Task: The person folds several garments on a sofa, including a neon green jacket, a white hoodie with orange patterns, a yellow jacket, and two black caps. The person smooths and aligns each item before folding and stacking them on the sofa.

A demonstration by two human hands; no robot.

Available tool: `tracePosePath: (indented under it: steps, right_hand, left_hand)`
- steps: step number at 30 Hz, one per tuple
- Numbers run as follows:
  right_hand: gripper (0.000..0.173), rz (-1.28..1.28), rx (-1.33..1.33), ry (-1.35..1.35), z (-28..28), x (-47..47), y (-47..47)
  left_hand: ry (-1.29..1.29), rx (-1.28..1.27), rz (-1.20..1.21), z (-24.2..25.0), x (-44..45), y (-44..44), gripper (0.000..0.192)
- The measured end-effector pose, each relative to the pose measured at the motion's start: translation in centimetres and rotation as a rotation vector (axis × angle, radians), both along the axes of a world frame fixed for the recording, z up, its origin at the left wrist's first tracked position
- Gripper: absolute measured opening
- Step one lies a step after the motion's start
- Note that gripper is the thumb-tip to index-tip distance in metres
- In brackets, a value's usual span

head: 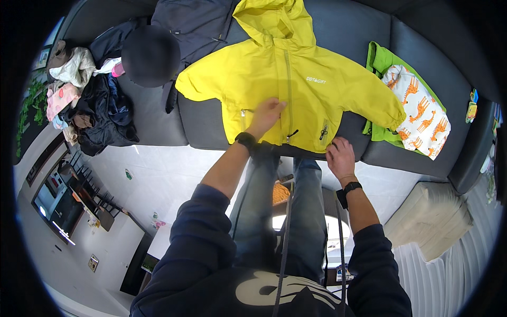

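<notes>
A yellow hooded zip jacket [253,75] lies spread front side up on a dark sofa [348,23], its hood away from me and both sleeves out to the sides. My left hand [267,115] rests on the jacket's front, just left of the zip, with its fingers curled; whether it pinches any cloth cannot be told. At the lower right corner of the hem is my right hand [341,156], its fingers bent at the edge of the cloth and the sofa's front; its grip is unclear.
Left on the sofa is a heap of mixed clothes [99,107]. A dark garment [194,23] lies beside the yellow jacket's hood. At right, a giraffe-print white cloth [424,111] rests on a green garment [380,55]. A beige cushion [431,218] is near the white curtain [447,273].
</notes>
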State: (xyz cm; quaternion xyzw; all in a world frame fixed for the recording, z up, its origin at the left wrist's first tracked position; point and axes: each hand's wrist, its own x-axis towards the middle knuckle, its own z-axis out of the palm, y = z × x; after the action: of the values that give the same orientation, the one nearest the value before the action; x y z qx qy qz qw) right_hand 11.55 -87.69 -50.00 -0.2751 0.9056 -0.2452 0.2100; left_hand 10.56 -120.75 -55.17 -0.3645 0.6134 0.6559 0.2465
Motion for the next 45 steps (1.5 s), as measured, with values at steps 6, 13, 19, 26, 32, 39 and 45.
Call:
tracePosePath:
  steps: [6, 13, 19, 26, 32, 39, 45]
  right_hand:
    - [0.011, -0.619, 0.053, -0.332, -0.8, 3.4, 0.0]
    - [0.015, -1.051, -0.311, -0.696, -2.9, 6.9, -1.3]
    - [0.020, -0.504, 0.108, -0.335, -2.0, 5.2, 0.3]
    - [0.021, -0.473, -0.089, -0.201, 1.8, 0.1, -5.3]
    - [0.030, -0.321, -0.366, -0.015, 4.7, -10.9, -20.1]
    - [0.050, -0.098, 0.117, -0.020, 1.5, -20.2, -36.4]
    - [0.040, -0.625, -0.208, -0.249, -2.2, -26.8, -32.0]
  left_hand:
    - [-0.005, -0.014, 0.045, 0.6, 0.0, -0.3, 0.024]
    - [0.093, -0.154, 0.194, 1.1, 3.3, -1.3, 0.021]
    - [0.181, -0.968, 0.067, 2.3, 10.9, -8.6, 0.029]
    - [-0.178, -0.539, 0.053, 1.5, 17.2, -9.1, 0.035]
    - [-0.339, -0.242, 0.204, 1.5, 22.6, -8.6, 0.032]
    - [-0.260, -0.127, 0.237, 1.1, 22.8, -9.3, 0.030]
    - [-0.336, -0.153, 0.177, 0.0, 23.7, -9.7, 0.033]
